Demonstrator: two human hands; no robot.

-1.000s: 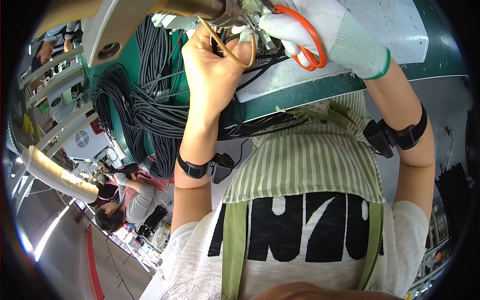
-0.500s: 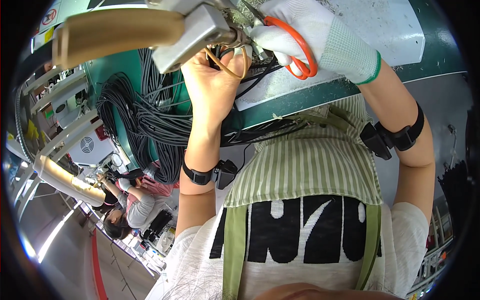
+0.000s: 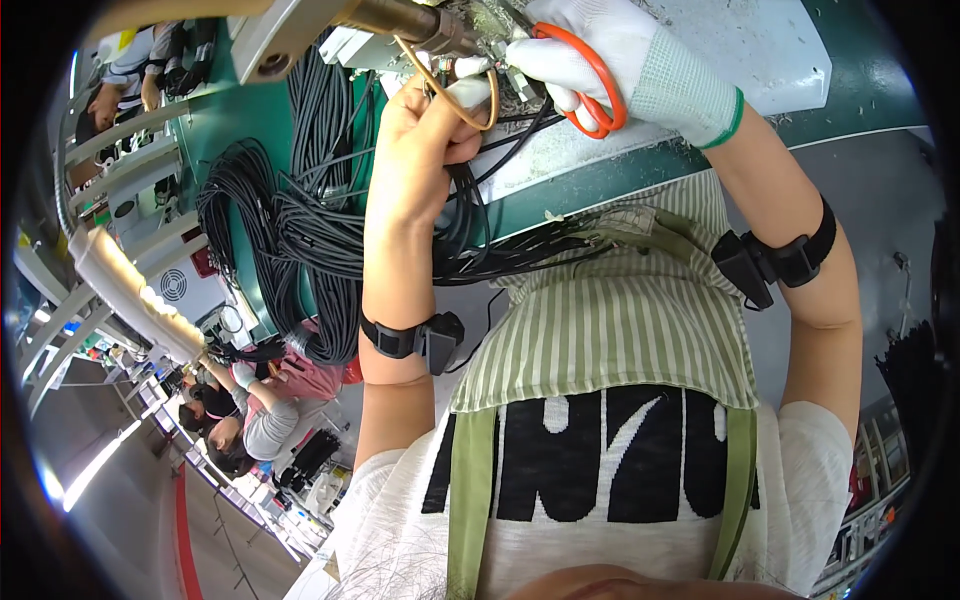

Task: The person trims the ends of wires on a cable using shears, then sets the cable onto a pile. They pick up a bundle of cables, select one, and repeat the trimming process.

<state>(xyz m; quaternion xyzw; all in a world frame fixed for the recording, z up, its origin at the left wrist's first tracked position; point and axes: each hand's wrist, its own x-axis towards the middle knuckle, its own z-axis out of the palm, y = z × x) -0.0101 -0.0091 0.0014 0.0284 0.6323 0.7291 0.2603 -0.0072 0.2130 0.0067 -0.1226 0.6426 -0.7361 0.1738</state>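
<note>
At the top of the head view, my left hand (image 3: 412,150) is bare-palmed with white coverings on the fingertips. Its fingers are pinched on a thin black cable, partly hidden by a tan loop (image 3: 425,74) hanging in front. My right hand (image 3: 600,55), in a white knit glove with a green cuff, holds scissors by their red-orange handles (image 3: 607,85). The blades are mostly hidden at the top edge. Both hands' fingertips meet close to a metal fitting (image 3: 462,38), where small pale scraps lie around.
Big coils of black cable (image 3: 320,225) lie on the green table (image 3: 225,112) at left, some hanging over its edge. A grey metal block (image 3: 285,38) juts in above my left hand. A white sheet (image 3: 770,60) strewn with scraps covers the right side. Co-workers sit at far left.
The metal block and its tan arm have shifted up and left in the picture. My right hand has moved slightly left and up, still with the scissors. The left hand stays by the fitting.
</note>
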